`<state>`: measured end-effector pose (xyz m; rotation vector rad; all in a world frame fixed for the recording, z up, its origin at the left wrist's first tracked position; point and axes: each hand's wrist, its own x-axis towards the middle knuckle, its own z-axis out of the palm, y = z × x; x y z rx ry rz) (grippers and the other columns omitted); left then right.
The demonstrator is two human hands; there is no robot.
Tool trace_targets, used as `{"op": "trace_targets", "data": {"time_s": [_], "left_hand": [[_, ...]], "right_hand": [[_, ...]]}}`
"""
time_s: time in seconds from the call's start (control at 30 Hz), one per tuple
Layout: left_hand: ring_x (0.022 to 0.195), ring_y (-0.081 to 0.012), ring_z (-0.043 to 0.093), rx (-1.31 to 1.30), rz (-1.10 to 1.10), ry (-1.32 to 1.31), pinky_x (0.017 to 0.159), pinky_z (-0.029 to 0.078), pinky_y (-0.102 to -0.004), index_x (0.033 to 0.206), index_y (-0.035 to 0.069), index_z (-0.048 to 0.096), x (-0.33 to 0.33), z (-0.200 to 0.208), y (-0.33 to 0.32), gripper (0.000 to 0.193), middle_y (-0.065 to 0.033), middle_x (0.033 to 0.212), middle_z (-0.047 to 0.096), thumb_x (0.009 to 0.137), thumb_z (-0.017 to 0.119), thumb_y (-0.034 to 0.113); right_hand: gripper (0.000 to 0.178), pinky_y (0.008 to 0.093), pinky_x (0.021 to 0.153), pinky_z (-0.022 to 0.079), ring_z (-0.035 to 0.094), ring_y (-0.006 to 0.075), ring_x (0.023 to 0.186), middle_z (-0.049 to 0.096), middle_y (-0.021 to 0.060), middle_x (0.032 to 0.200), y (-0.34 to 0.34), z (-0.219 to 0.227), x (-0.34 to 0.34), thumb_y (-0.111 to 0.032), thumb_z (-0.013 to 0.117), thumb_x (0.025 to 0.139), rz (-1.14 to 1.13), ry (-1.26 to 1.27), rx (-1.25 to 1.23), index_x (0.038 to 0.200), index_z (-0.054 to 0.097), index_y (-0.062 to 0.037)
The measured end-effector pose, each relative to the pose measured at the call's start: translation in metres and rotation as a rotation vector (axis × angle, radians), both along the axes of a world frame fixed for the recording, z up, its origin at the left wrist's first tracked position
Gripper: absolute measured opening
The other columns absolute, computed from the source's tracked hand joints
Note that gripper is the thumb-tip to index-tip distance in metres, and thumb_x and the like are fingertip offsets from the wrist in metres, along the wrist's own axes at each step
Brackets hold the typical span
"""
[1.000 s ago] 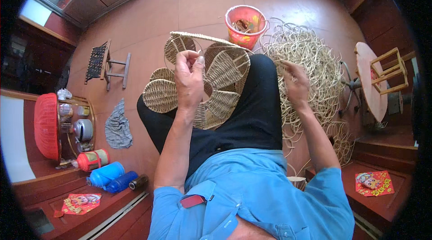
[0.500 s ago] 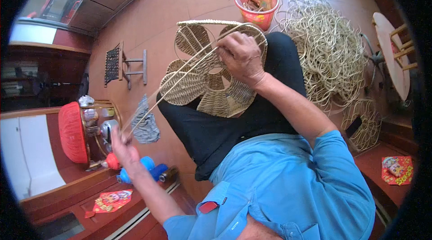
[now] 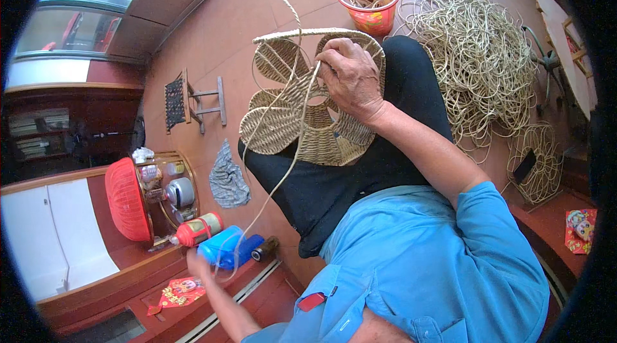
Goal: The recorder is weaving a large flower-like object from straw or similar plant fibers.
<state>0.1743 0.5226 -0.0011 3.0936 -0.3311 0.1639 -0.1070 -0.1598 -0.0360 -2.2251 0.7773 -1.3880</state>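
Note:
A flower-shaped woven seat (image 3: 270, 129) of straw-coloured cord on a frame rests across my lap, with a round hole near its middle. Over its upper part, my right hand (image 3: 350, 79) is closed, pinching a strand of cord (image 3: 304, 126) between thumb and fingers. One length of that cord sags down to the lower left and curls near the bottles; another rises in an arc past the top of the seat. My left hand (image 3: 198, 263) is out at the lower left beside a blue bottle, smeared by motion, so its fingers and any grip on the cord are unclear.
A big heap of loose cord (image 3: 475, 60) lies on the floor at right, next to a red bucket (image 3: 367, 2). To the left are a small stool (image 3: 199, 102), a grey cloth (image 3: 228, 179), a red basket-like cover (image 3: 127, 198), a red flask (image 3: 198, 229) and blue bottles (image 3: 222, 244).
My left hand has swung lower, toward the bottles. The cord, stretched taut between my hands before, now hangs slack, with one length flung up past the seat. My right hand stays at the seat.

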Motion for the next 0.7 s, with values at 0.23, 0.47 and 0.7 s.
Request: {"op": "trace_targets", "data": {"time_s": [0.23,0.47,0.7], "left_hand": [[0.122,-0.0379,0.064,-0.517,-0.723,-0.007,0.11,0.048,-0.0467,0.134,0.002,0.068,-0.153,0.024,-0.412,0.038,-0.0191,0.126,0.069,0.099,0.074,0.015],[0.106,-0.0372,0.068,-0.489,-0.595,0.077,0.098,0.053,-0.0451,0.124,0.002,0.068,-0.147,-0.011,-0.422,0.022,-0.019,0.109,0.071,0.104,0.065,0.011],[0.097,-0.0283,0.074,-0.065,-0.422,-0.469,0.09,0.057,-0.0394,0.118,-0.002,0.074,-0.001,-0.057,-0.142,0.028,-0.0162,0.106,0.078,0.108,0.054,0.016]], "right_hand": [[0.011,0.0444,0.091,0.053,0.067,0.0303,0.103,0.069,0.0078,0.113,0.002,0.005,0.001,-0.012,0.073,0.094,0.014,0.075,0.033,0.102,0.077,-0.0075],[0.009,0.0442,0.086,0.051,0.064,0.0284,0.097,0.067,0.0046,0.109,0.0,-0.001,0.006,-0.018,0.073,0.092,-0.041,0.041,-0.001,0.094,0.071,-0.0088],[0.012,0.0452,0.083,0.048,0.064,0.0278,0.096,0.067,0.0038,0.108,0.002,0.001,0.015,-0.02,0.076,0.09,-0.022,0.012,0.082,0.094,0.068,-0.0125]]}}
